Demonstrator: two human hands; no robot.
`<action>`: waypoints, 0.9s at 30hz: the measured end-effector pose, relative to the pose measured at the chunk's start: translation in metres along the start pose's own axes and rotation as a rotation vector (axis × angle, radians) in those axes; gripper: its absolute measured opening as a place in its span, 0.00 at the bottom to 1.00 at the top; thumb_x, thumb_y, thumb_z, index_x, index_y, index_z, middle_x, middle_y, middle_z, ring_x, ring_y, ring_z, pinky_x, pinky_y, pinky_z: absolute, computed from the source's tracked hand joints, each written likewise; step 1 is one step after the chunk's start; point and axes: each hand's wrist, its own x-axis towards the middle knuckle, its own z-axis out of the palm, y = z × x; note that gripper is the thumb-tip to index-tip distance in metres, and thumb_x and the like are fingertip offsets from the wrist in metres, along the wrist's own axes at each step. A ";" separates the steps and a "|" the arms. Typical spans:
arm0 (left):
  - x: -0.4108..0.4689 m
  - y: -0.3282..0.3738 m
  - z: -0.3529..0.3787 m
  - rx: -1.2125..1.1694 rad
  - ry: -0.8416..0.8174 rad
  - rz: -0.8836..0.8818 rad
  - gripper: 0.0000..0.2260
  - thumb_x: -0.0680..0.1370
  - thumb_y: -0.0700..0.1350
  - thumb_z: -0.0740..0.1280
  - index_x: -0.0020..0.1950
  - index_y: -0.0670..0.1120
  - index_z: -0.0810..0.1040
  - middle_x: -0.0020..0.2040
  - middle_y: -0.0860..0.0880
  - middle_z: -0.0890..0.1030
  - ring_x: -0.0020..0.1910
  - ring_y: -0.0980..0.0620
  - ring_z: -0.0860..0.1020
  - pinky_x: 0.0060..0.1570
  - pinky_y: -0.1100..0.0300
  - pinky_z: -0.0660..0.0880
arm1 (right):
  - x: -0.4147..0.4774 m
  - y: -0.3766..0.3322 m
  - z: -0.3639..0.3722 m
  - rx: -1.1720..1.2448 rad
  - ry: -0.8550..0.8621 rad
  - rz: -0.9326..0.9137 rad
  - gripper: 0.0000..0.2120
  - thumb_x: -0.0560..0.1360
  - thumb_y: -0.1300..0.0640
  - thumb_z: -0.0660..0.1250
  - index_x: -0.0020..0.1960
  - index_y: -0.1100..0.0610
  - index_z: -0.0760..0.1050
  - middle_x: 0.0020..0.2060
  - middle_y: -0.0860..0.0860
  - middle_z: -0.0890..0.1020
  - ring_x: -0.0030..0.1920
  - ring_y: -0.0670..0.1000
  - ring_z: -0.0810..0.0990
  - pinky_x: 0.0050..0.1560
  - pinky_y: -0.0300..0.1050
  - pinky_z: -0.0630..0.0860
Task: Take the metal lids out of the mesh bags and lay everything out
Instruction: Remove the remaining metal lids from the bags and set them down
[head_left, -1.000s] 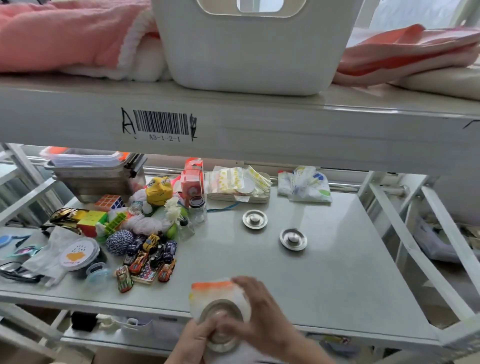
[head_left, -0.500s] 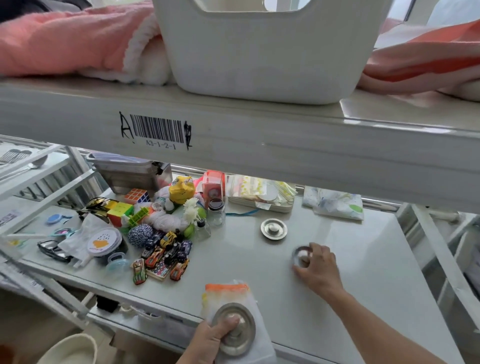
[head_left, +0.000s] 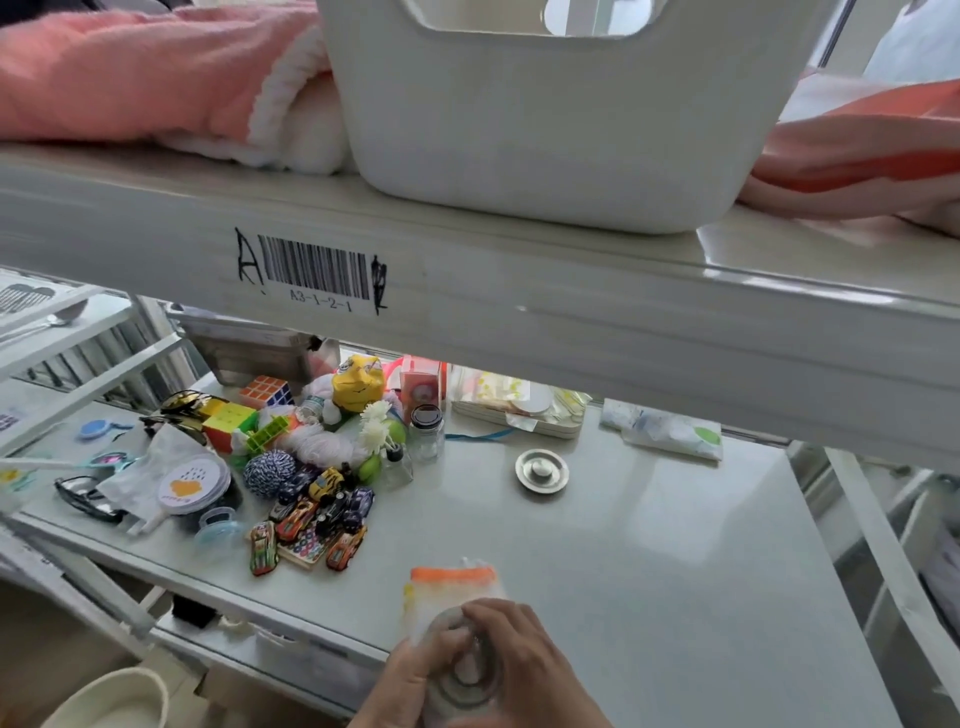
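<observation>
A white mesh bag with an orange band (head_left: 451, 586) lies at the near edge of the grey shelf (head_left: 649, 571). My left hand (head_left: 410, 675) and my right hand (head_left: 535, 660) meet just in front of it. Between their fingers are round metal lids (head_left: 467, 680), blurred and partly covered, pressed over the bag's lower end. My left hand grips the bag and a lid from the left, and my right hand holds a lid from the right. Another metal lid (head_left: 542, 470) with a centre knob lies flat on the shelf, further back and apart from both hands.
A heap of toys fills the shelf's left side: toy cars (head_left: 311, 525), puzzle cubes (head_left: 228, 423), a small glass jar (head_left: 427, 431). Flat packets (head_left: 519, 405) and a plastic pouch (head_left: 662, 428) lie at the back. The upper shelf beam (head_left: 467, 291) with a white bin (head_left: 545, 104) overhangs.
My right hand took the right-hand lid off the shelf and brought it back to my left hand at the bag. One lid remains on the shelf.
</observation>
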 end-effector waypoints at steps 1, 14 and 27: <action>-0.002 0.001 0.000 0.013 0.027 0.006 0.31 0.56 0.38 0.84 0.56 0.30 0.83 0.57 0.31 0.83 0.56 0.37 0.82 0.65 0.47 0.74 | 0.007 0.004 -0.007 0.061 -0.044 0.052 0.33 0.66 0.38 0.73 0.67 0.49 0.74 0.60 0.37 0.75 0.61 0.39 0.73 0.62 0.39 0.72; -0.019 0.007 -0.022 0.073 0.148 0.098 0.39 0.55 0.30 0.81 0.65 0.33 0.75 0.59 0.25 0.81 0.56 0.29 0.82 0.67 0.40 0.73 | 0.176 0.120 -0.047 -0.371 -0.092 0.683 0.43 0.67 0.39 0.73 0.74 0.56 0.61 0.69 0.56 0.69 0.68 0.59 0.68 0.62 0.52 0.70; -0.041 0.018 -0.025 0.059 0.054 0.116 0.35 0.57 0.42 0.83 0.60 0.29 0.79 0.48 0.32 0.87 0.42 0.39 0.87 0.40 0.51 0.85 | 0.043 -0.059 -0.026 0.147 0.005 0.177 0.35 0.57 0.42 0.79 0.61 0.51 0.76 0.53 0.45 0.79 0.52 0.43 0.79 0.53 0.36 0.75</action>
